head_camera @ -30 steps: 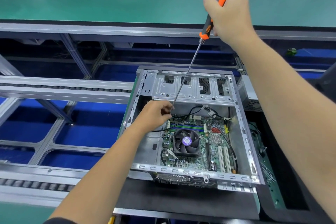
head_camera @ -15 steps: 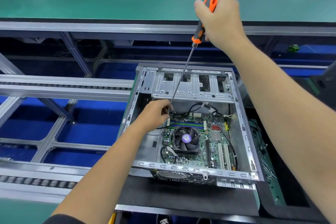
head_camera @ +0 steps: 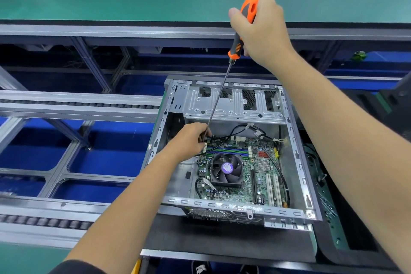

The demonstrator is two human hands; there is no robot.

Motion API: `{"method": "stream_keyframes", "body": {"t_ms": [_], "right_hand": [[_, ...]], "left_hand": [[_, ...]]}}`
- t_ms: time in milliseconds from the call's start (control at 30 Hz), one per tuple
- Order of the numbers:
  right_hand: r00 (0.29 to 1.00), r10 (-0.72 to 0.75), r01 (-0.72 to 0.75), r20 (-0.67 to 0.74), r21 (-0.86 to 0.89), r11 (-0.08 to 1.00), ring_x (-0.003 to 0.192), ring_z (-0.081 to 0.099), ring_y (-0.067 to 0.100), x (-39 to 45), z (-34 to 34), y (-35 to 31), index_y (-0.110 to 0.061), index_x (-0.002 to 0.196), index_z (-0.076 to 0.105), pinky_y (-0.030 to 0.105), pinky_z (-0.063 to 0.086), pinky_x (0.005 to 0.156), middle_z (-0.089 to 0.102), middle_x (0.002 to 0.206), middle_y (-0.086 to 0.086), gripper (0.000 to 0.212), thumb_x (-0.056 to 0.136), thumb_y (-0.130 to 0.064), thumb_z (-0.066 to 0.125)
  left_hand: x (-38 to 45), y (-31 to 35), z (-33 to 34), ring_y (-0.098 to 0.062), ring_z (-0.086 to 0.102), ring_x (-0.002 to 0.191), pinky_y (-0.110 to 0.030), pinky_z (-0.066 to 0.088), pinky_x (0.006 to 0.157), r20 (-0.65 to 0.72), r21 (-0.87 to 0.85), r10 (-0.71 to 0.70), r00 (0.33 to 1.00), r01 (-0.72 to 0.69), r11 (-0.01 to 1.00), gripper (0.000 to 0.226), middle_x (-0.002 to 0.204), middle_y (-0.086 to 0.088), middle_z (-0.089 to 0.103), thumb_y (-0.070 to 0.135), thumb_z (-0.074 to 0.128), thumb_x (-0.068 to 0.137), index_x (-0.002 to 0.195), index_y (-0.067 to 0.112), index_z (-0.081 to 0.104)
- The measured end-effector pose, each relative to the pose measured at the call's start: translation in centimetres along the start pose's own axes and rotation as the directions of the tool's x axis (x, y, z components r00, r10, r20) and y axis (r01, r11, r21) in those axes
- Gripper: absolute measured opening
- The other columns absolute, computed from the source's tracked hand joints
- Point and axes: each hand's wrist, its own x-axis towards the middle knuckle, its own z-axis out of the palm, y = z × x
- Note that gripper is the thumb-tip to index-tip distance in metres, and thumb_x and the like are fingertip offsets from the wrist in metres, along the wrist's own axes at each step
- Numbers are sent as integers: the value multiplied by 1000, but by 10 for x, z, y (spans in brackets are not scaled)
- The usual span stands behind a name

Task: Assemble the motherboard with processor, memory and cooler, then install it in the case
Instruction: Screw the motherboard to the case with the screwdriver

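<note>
The board (head_camera: 242, 169) is lying flat in the case (head_camera: 295, 153), cooler (head_camera: 226, 169) fitted. The right hand (head_camera: 262, 26) is gripping the screwdriver (head_camera: 239, 44) handle high above. The shaft is running down and leftward to the board's far-left corner. There the left hand (head_camera: 191, 142), the nearer one, is pinching the shaft near its tip. The tip and any screw are hidden. The next move probably depends on keeping the shaft in line over that corner.
</note>
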Motion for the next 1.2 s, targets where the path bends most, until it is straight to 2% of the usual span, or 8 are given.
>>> {"method": "stream_keyframes", "body": {"t_ms": [233, 333, 467, 567, 733, 867, 1067, 1200], "right_hand": [[1000, -5, 5, 23, -8, 1000, 52, 36, 15, -2, 4, 3, -11, 95, 35, 40, 47, 54, 37, 65, -5, 25, 94, -29, 52], [999, -15, 15, 41, -15, 1000, 52, 36, 17, -4, 7, 6, -11, 96, 35, 39, 46, 53, 37, 65, -3, 26, 95, -29, 52], [997, -31, 31, 76, -1, 1000, 51, 32, 12, -8, 13, 11, -11, 95, 34, 26, 37, 48, 35, 64, -5, 27, 95, -30, 52], [992, -73, 75, 105, -11, 997, 48, 31, 6, -14, 21, 13, -12, 94, 35, 14, 30, 47, 35, 62, -7, 26, 95, -31, 53], [984, -95, 96, 152, -4, 995, 45, 34, 2, -20, 31, 15, -12, 96, 36, 12, 32, 48, 35, 61, -7, 25, 95, -31, 53], [981, -112, 113, 160, 0, 994, 46, 35, 3, -19, 33, 12, -12, 96, 37, 12, 33, 48, 36, 61, -8, 26, 95, -32, 53], [979, -130, 127, 155, 24, 992, 47, 34, 3, -18, 36, 8, -13, 96, 37, 11, 32, 48, 36, 61, -8, 25, 94, -32, 53], [976, -123, 121, 182, 23, 992, 47, 33, 5, -19, 41, 9, -12, 96, 38, 14, 32, 49, 36, 61, -7, 26, 94, -32, 53]], "left_hand": [[4, -3, 1, -6, 52, 72, -16, 43, 66, 16, 7, -32, 999, 32, 999, 27, 84, 9, 55, 1, 71, 74, 95, 16, 62], [5, -9, 1, -13, 56, 78, -24, 49, 71, 47, 111, -151, 987, 145, 983, 25, 91, 2, 59, 2, 69, 77, 98, 14, 62], [3, -13, 4, -27, 62, 93, -34, 53, 82, 186, 329, -333, 924, 260, 908, 23, 104, -10, 67, 2, 51, 86, 100, 7, 67], [2, -10, 5, -26, 62, 97, -31, 51, 81, 260, 351, -372, 891, 271, 896, 30, 107, -9, 68, -1, 45, 86, 99, 10, 70], [3, -7, 3, -24, 64, 93, -31, 54, 79, 294, 292, -396, 870, 312, 904, 40, 103, -6, 70, -5, 40, 83, 90, 14, 74], [6, -10, 5, -20, 64, 90, -28, 53, 76, 296, 269, -408, 864, 334, 903, 32, 99, -4, 71, -4, 49, 81, 83, 15, 74], [11, -17, 10, -23, 65, 92, -31, 52, 83, 178, 242, -524, 833, 479, 844, 12, 100, -9, 70, 9, 67, 82, 94, 6, 68], [12, -15, 11, -17, 63, 84, -27, 52, 78, 117, 186, -514, 850, 490, 852, 21, 85, 1, 69, 14, 82, 70, 70, 22, 63]]}}
